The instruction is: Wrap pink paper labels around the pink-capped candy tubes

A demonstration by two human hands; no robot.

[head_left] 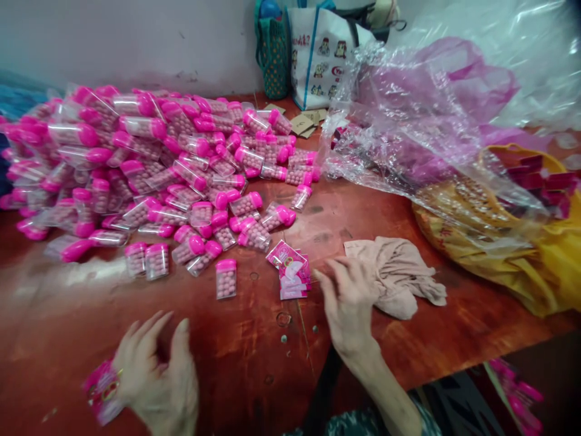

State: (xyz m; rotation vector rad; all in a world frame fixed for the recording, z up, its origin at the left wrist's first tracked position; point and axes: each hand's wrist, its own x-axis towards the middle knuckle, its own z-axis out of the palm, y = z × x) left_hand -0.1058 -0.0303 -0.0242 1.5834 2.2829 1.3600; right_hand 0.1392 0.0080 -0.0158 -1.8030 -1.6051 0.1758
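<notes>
My left hand (157,372) is low at the left of the table, thumb and fingers apart. Pink printed labels (102,393) show from beneath its outer edge; whether the hand touches them is hidden. To the right, my right hand (349,300) reaches forward with its thumb and fingers parted. Its fingertips are just beside a small stack of pink printed labels (293,275). Between the hands, a small clear bottle of pink balls (226,280) with a bright pink cap stands alone. Behind my right hand is a crumpled beige cloth (399,272).
A big heap of similar pink-capped bottles (149,163) covers the back left. Clear plastic wrap (385,145) spreads over the back right, beside a yellow bag (490,260). A white tote bag (318,60) and a green bottle holder (273,60) stand against the wall.
</notes>
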